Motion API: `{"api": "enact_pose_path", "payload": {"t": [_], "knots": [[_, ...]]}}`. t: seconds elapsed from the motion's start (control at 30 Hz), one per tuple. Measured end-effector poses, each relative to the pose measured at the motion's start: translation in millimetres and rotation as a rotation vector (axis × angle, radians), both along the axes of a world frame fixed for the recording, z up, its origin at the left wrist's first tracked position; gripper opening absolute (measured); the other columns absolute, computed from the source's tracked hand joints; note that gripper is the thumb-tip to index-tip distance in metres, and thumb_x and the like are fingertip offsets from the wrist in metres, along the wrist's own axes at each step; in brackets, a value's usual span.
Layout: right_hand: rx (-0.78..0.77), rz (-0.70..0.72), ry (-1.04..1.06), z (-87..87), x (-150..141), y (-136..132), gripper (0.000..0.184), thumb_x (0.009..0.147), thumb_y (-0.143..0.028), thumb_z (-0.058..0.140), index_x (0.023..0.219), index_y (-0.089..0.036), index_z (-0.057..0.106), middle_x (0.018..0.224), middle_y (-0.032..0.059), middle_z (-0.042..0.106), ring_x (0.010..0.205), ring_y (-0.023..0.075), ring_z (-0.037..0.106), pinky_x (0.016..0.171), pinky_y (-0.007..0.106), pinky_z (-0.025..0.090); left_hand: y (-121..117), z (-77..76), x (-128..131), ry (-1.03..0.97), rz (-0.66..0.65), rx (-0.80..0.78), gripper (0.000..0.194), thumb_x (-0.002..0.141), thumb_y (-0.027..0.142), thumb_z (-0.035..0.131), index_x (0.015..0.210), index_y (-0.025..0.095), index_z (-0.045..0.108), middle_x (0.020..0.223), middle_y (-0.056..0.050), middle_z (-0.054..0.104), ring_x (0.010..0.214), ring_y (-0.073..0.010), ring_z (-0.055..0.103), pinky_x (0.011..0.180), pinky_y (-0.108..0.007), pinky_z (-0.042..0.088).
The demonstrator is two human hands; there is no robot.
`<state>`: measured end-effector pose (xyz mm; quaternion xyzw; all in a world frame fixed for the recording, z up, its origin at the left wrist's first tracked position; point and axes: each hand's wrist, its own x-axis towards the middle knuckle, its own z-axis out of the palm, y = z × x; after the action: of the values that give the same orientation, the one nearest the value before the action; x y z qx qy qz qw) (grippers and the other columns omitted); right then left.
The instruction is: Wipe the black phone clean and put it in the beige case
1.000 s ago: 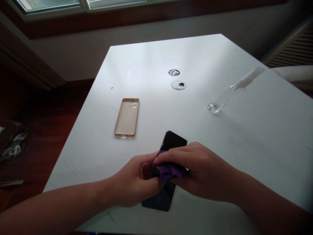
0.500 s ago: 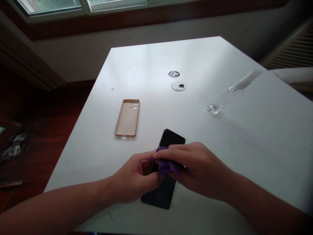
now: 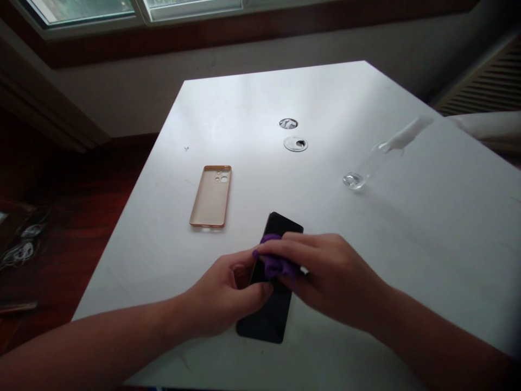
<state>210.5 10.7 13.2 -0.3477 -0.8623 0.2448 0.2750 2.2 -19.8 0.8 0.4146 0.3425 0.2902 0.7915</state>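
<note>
Head cam, single view, looks fwd & down over the white table (image 3: 260,184). L hand (image 3: 226,296) & R hand (image 3: 331,266) are close, btm ctr; window (image 3: 89,11) is far, top L.

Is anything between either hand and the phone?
Yes: the purple cloth, held in the right hand, lies between its fingers and the phone. Nothing visible separates the left hand from the phone.

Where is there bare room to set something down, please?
The white table is bare between the tan rectangular phone case and the clear, glassy object, and between that object and the right hand. It is crowded around the black phone, with the left hand and purple cloth on it.
</note>
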Motion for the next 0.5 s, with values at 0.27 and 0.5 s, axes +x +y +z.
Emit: {"api": "enact_pose_path", "payload": {"t": [0.27,0.5], "knots": [[-0.03,-0.094,0.005,-1.4,1,2,0.034,0.081,-0.016,0.067,0.113,-0.026,0.065,0.099,-0.0056,0.073,0.081,0.0104,0.068,0.071,0.022,0.046,-1,-0.8,0,-0.015,-0.015,-0.027,0.024,0.093,0.021,0.066,0.116,0.016,0.066,0.097,-0.004,0.058,0.089,-0.0123,0.053,0.079,-0.021,0.045],[-0.053,-0.205,-0.029,-4.2,0,1,0.03,0.079,-0.017,0.07,0.107,-0.027,0.068,0.094,-0.0081,0.073,0.077,0.0097,0.068,0.069,0.021,0.045,0,-2.4,1,-0.06,-0.002,-0.051,0.032,0.094,0.019,0.063,0.126,0.018,0.062,0.098,-0.004,0.061,0.089,-0.0121,0.055,0.078,-0.02,0.047]]}}
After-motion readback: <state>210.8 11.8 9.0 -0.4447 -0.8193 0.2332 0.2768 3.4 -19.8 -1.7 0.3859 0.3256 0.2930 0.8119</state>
